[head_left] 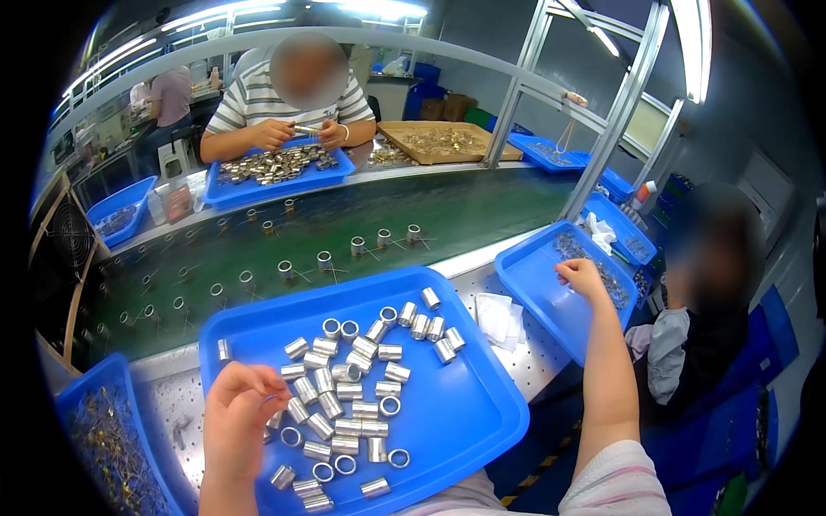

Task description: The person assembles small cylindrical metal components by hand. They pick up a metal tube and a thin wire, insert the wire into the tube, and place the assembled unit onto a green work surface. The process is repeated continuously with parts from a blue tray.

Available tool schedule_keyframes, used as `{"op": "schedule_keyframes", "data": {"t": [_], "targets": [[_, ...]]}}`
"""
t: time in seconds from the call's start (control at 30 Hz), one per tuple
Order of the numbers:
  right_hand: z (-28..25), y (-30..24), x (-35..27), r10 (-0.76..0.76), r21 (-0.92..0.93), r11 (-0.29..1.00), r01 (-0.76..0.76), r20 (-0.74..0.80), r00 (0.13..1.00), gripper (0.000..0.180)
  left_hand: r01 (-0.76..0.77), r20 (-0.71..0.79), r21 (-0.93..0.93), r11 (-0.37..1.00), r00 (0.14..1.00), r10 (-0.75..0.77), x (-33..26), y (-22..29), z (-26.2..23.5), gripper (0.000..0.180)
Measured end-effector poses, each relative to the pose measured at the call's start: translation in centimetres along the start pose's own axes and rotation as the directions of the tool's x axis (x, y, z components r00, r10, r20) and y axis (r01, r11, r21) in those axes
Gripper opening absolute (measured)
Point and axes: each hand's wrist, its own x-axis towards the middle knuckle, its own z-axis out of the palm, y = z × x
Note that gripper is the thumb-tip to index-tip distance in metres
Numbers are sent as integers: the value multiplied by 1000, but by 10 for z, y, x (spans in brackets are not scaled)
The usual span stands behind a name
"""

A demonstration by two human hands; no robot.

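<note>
My left hand (238, 411) is closed in a pinch over the left side of a large blue tray (469, 408). At its fingertips shows a thin, small piece that I cannot make out. Short silver metal sleeves (350, 391) lie loose in that tray, some on their sides and some standing on end. My right hand (582, 279) reaches over a second blue tray (527, 267) at the right, its fingertips pressed together. What they hold, if anything, is too small to name. Small thin metal parts (613, 288) lie scattered in this second tray.
Beyond the trays runs a green conveyor belt (344, 303) with rows of upright sleeves and thin wires. Across it, a person in a striped shirt (232, 112) handles parts over a blue tray (225, 196). Folded white tissue (499, 322) lies between my trays. A wire-filled tray (112, 447) stands left.
</note>
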Motion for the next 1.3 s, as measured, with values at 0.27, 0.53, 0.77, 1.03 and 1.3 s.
{"op": "schedule_keyframes", "data": {"t": [0.27, 0.53, 0.77, 1.03, 1.3], "targets": [[21, -17, 35, -397, -447, 875, 186, -441, 805, 17, 26, 24, 8, 1000, 999, -26, 2, 0, -4, 7], [182, -166, 18, -622, -278, 718, 638, 155, 767, 17, -39, 67, 17, 999, 997, 38, 2, -2, -8, 14], [216, -159, 44, -646, -531, 604, 594, 111, 756, 16, 28, 114, -7, 1000, 993, -27, 9, -7, -14, 12], [197, -255, -136, -502, 494, 842, 215, 572, 649, 17, 137, 32, -32, 990, 990, -136, 8, -5, -17, 27], [185, -237, -214, -672, 612, 718, 330, 486, 560, 12, 148, 116, -52, 988, 983, -141, 8, -3, -15, 27]]}}
